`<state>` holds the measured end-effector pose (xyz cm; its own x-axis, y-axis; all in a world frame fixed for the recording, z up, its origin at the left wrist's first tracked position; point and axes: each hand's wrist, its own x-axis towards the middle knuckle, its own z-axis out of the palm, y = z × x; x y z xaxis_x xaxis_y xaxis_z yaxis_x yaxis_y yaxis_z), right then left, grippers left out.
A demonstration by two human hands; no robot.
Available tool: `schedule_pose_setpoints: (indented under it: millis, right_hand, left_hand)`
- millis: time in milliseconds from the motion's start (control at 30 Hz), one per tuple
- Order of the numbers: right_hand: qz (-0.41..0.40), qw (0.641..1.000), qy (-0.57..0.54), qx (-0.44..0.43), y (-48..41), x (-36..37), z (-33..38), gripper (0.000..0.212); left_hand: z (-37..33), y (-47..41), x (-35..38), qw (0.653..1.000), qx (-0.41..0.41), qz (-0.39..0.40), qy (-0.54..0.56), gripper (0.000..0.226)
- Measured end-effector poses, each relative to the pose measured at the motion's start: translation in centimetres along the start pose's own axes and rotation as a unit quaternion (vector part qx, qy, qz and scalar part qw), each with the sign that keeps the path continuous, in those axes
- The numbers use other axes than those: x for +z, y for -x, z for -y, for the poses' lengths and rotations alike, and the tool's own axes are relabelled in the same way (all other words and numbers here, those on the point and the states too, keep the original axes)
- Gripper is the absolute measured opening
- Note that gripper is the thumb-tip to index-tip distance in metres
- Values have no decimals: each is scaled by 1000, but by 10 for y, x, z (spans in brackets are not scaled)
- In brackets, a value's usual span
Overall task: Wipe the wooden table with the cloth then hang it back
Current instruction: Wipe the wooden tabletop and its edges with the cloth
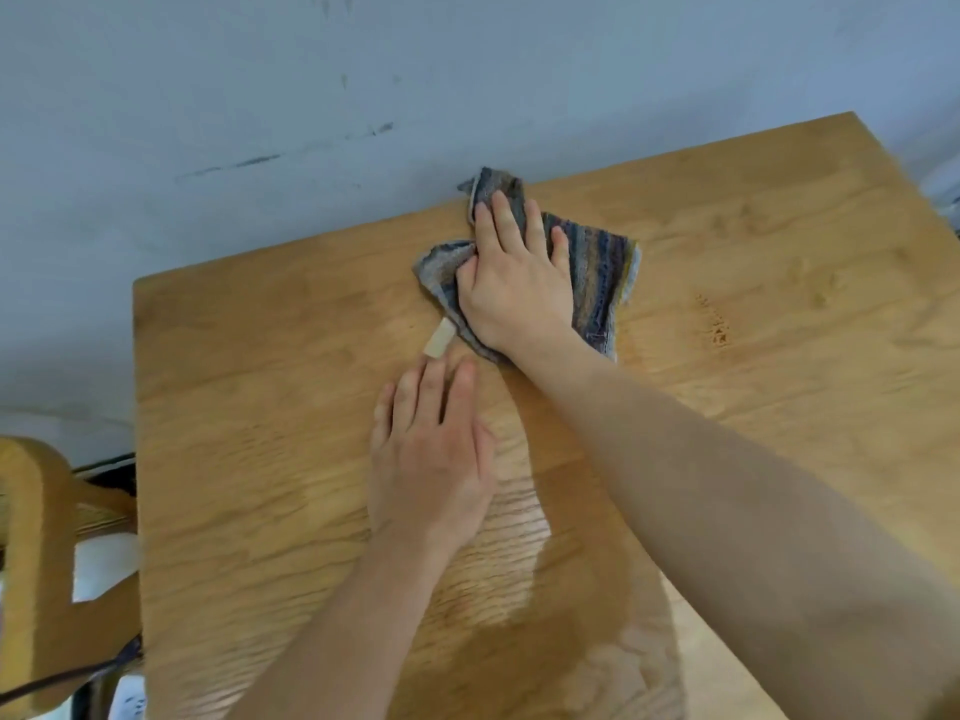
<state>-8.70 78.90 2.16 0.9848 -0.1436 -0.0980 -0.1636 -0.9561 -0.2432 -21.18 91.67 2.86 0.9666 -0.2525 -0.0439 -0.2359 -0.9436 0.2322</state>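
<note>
A wooden table [753,262] fills most of the view, its far edge against a grey wall. A crumpled blue-grey striped cloth [602,272] lies near that far edge. My right hand [511,283] presses flat on the cloth, fingers spread toward the wall, thumb gripping a fold. My left hand [431,459] rests flat on the bare wood just in front of the cloth, fingers together, holding nothing. A small pale tag [440,337] of the cloth sticks out by my left fingertips.
A grey wall [363,96] with dark scuff marks stands behind the table. A wooden chair [36,537] sits off the table's left edge. A darker damp patch [576,605] shows on the near part of the wood.
</note>
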Motion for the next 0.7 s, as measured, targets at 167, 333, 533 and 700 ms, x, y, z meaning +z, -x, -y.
schedule_pose_setpoints:
  millis: [167,333,533,700]
  right_hand:
    - [-19,999,-5,-38,49,2,-10,59]
    - [28,995,12,-91,104,-2,-33,60]
    - [6,999,4,-39,-6,-9,-35,62]
    - [-13,999,-7,-49,85,-7,-63,60]
  left_hand:
    - [-1,2,0,1000,-11,-1,-6,49]
    - [1,0,-1,1000,4,6,-29,54]
    - [-49,-1,7,992,-123,16,5,65]
    - [-62,-5,13,986,-163,-16,-2,59]
